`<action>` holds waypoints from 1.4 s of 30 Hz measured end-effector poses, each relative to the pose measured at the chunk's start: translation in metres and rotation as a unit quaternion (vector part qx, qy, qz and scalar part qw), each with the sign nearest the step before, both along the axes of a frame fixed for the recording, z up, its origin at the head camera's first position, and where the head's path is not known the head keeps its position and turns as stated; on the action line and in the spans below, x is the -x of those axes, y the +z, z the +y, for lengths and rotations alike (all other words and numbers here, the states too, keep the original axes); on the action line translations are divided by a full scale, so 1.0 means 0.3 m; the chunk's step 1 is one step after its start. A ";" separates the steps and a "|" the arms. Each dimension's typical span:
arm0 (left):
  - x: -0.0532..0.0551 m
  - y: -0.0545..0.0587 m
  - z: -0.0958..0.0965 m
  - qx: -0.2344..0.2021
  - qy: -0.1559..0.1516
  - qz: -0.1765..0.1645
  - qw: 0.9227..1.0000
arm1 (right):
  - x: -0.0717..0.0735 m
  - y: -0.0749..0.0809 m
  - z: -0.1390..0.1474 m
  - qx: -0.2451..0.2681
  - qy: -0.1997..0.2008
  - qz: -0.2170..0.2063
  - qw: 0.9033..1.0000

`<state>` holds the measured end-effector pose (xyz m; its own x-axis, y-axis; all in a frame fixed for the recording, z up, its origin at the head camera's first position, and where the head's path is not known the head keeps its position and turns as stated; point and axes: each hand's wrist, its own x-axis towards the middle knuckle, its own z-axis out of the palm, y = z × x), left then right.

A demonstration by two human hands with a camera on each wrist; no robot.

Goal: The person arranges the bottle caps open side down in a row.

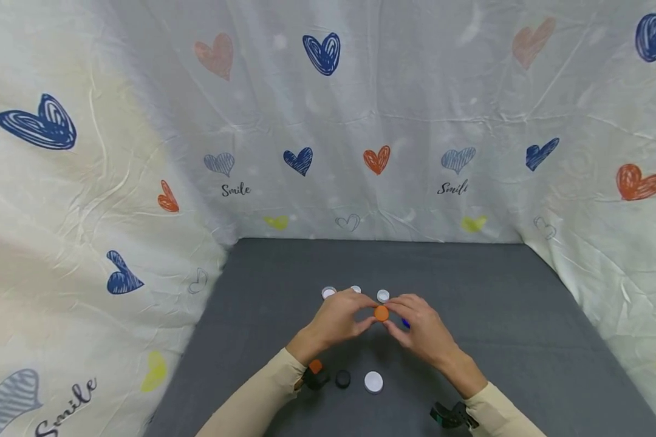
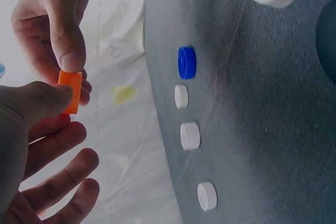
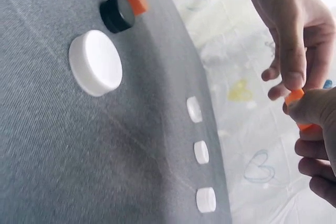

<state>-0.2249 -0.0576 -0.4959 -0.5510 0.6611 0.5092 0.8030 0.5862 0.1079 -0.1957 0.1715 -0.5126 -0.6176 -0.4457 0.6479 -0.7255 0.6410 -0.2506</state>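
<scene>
An orange bottle cap (image 1: 381, 313) is raised above the dark table, between the fingertips of both hands. My left hand (image 1: 333, 321) pinches its left side with thumb and fingers. From the right, my right hand (image 1: 423, 328) pinches the other side. In the left wrist view the orange cap (image 2: 71, 92) shows edge-on, with the left thumb across its face and the other left fingers spread below. The blue cap (image 1: 406, 323) lies on the table, partly hidden by the right hand. Three small white caps, one of them this cap (image 1: 382, 296), sit beyond the hands.
On the near side of the dark cloth (image 1: 503, 340) lie a large white cap (image 1: 373, 382), a black cap (image 1: 342, 379) and an orange piece (image 3: 136, 1) beside the black one. A white curtain (image 1: 328, 121) printed with hearts rises behind and at both sides.
</scene>
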 end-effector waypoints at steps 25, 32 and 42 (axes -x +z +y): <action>-0.108 -0.094 0.197 0.231 -0.065 -0.041 0.970 | -0.180 -0.124 0.151 -0.111 0.017 -0.114 0.987; -0.140 -0.132 0.212 0.254 -0.078 -0.036 0.963 | -0.209 -0.150 0.151 -0.122 0.025 -0.144 0.982; -0.173 -0.146 0.226 0.287 -0.064 -0.024 0.956 | -0.234 -0.185 0.146 -0.117 0.011 -0.165 0.979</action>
